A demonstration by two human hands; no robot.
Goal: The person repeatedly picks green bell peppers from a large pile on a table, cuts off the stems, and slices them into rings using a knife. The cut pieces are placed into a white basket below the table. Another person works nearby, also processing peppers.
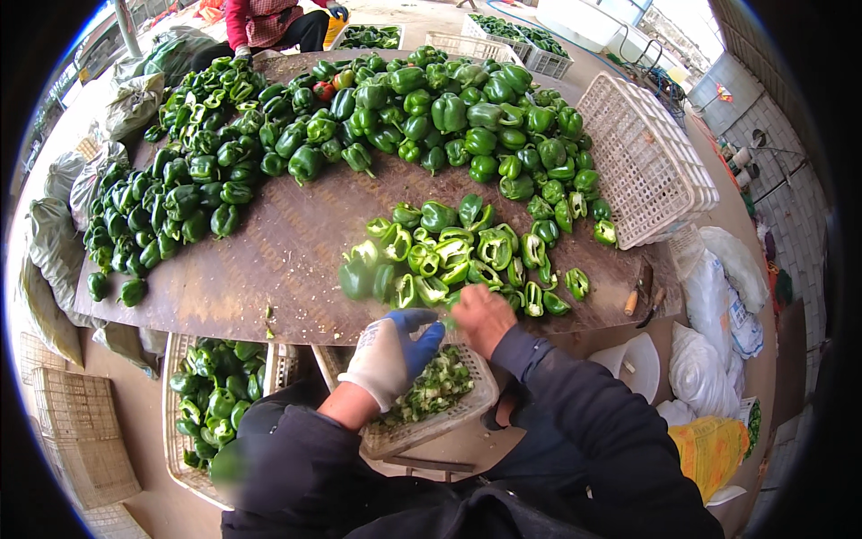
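Observation:
My left hand [397, 347], in a white and blue work glove, is over a plastic crate [431, 431] of green pepper scraps at the table's near edge. Its fingers are apart and nothing shows between them. My bare right hand [483, 319] is curled beside it, near a small bit of green; what it grips is hidden. Just beyond both hands lie cut green bell peppers [454, 252] with pale insides. A large heap of whole green bell peppers [448, 111] covers the far side of the table [289, 236], with a few red ones. A blurred green pepper [225, 463] is by my left sleeve.
Knives [632, 302] lie at the table's right edge, near an empty tilted crate [646, 162]. A crate of peppers [219, 404] stands below left. White sacks [700, 370] and a bucket [630, 367] are at right. Another person [269, 23] sits across the table at the far left.

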